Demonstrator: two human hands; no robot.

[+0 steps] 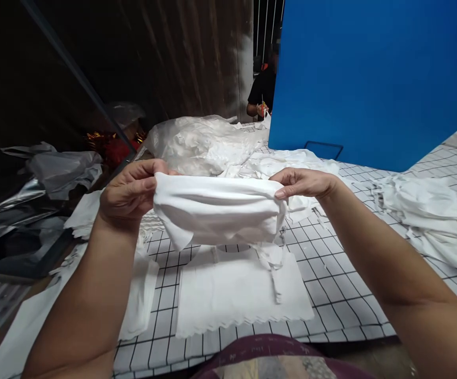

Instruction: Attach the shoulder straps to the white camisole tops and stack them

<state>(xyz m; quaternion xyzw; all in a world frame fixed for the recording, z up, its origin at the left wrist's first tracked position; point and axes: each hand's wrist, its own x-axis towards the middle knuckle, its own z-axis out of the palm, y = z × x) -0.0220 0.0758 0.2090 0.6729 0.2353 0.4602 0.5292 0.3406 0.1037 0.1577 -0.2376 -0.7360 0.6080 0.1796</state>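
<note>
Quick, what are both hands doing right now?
Left hand: closed, pinching the left end of the white cloth.
Right hand: closed, pinching the cloth's right end.

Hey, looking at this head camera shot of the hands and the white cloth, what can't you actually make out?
Head view only:
- Right hand: fingertips tucked behind the folded white cloth, so the grip is hidden; the left hand pinches the other end.
- Flat white piece: top edge covered by the held cloth.
- Blue board: hides what lies behind it.
- Co-worker: small and far, mostly behind the board.
- White pile: cut off by the right edge.
</note>
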